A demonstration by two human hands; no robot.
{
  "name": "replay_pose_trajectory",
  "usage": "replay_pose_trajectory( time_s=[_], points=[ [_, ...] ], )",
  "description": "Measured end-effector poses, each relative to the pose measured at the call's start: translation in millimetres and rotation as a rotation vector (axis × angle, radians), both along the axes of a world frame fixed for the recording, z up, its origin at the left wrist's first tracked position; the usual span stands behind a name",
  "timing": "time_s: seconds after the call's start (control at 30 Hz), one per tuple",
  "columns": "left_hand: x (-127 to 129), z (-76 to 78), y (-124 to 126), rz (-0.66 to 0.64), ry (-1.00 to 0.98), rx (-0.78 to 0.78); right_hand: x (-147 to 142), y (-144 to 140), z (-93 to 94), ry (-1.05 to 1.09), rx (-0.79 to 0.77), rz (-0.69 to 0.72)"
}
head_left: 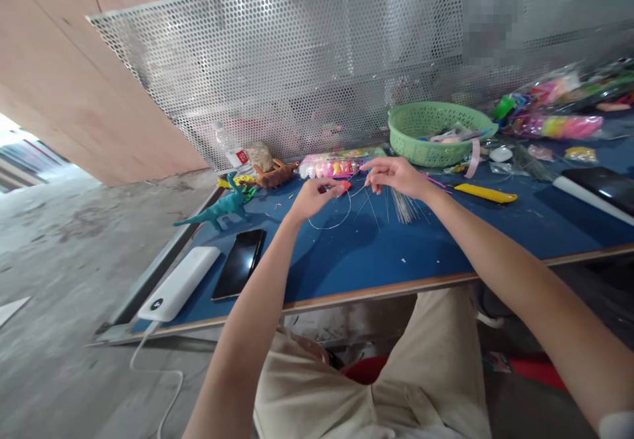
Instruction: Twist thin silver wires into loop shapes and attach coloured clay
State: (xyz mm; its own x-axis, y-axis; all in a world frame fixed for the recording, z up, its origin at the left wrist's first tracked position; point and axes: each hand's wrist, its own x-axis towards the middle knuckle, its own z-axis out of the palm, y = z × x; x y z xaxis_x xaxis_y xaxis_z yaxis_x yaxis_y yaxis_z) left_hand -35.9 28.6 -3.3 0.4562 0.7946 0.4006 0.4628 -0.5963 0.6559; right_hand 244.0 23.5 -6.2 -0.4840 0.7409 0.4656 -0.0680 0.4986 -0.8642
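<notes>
Over the blue table (pixel 347 261), my left hand (pixel 312 198) pinches a small red piece (pixel 345 186) with a thin wire looping down from it. My right hand (pixel 393 175) pinches the other end of that thin wire (pixel 331 224) just to the right of the red piece. The two hands are close together, fingertips nearly touching. A bundle of thin wires (pixel 403 208) lies on the table below my right hand.
A green basket (pixel 438 132) stands at the back. Yellow knife (pixel 485 193), packs of coloured clay (pixel 331 164), teal dinosaur (pixel 220 209), brown dinosaur (pixel 275 175), black phone (pixel 240 263), white power bank (pixel 181 282) with cable. Perforated metal panel (pixel 317 63) behind. Bags of coloured material (pixel 555 105) at right.
</notes>
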Motion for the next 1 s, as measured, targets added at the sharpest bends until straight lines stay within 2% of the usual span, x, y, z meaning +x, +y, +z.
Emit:
replay_pose_trajectory(
  time_s=[0.33, 0.63, 0.83, 1.0],
  points=[
    [10, -1.5, -8, -0.080, -0.090, -0.162, -17, -3, -10.3, -0.008, -0.062, 0.156],
    [14, 1.2, -12, -0.104, -0.158, -0.219, -18, -5, -10.4, 0.018, -0.043, 0.138],
    [14, 4.0, -16, -0.154, -0.102, -0.275, -19, -2, -13.2, 0.001, -0.054, 0.132],
    [15, 5.0, -17, -0.185, -0.093, -0.256, -19, -1, -14.3, 0.031, -0.059, 0.102]
  ],
)
